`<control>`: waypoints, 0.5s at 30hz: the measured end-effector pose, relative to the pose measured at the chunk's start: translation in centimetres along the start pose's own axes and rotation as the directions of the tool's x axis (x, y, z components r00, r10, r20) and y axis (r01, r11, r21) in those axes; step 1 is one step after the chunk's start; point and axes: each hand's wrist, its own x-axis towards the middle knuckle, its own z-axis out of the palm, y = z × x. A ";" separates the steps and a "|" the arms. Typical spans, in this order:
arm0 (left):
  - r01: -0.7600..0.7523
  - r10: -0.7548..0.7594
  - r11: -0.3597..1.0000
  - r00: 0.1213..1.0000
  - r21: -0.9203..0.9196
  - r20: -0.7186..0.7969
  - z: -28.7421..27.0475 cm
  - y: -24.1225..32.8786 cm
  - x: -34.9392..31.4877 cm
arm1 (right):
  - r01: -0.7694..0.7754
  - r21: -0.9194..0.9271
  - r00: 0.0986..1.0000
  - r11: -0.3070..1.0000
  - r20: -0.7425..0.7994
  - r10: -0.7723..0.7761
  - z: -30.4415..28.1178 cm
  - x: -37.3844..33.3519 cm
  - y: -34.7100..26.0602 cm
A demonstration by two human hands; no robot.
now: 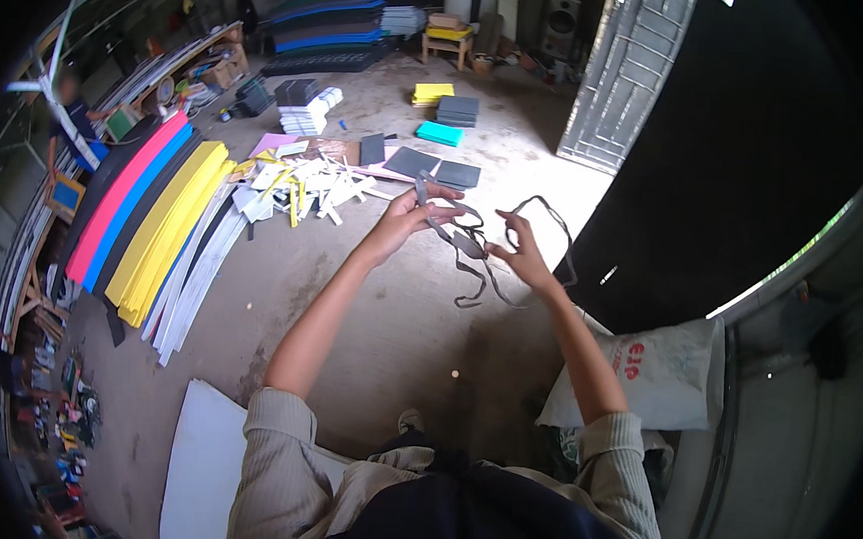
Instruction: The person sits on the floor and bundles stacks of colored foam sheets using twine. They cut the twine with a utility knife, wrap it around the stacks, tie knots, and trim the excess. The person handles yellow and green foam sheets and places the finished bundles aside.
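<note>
1. A tangled dark strap is held up between both hands, above the concrete floor, presumably so that its loops can hang apart.
2. By the fingers of the left hand, the strap is grasped; one strip is laid across them.
3. At the right hand, strands lie against thumb and index, which are spread; whether anything is pinched cannot be told.
4. Yellow sheets are stacked leftward, apparently for standing room.
</note>
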 end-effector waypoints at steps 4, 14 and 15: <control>0.009 -0.008 1.000 0.996 0.000 -0.094 -9.1 -0.7 -0.9 | -0.244 0.071 0.942 0.967 0.256 0.218 8.9 7.7 0.7; 0.215 -0.107 0.970 0.791 0.110 -0.602 -24.9 -12.2 0.5 | -0.314 0.168 0.876 0.934 0.431 0.217 8.4 18.7 6.8; 0.230 -0.095 0.960 0.808 0.163 -0.581 -26.1 -13.4 1.7 | -0.288 0.131 0.877 0.949 0.435 0.206 8.0 19.9 7.7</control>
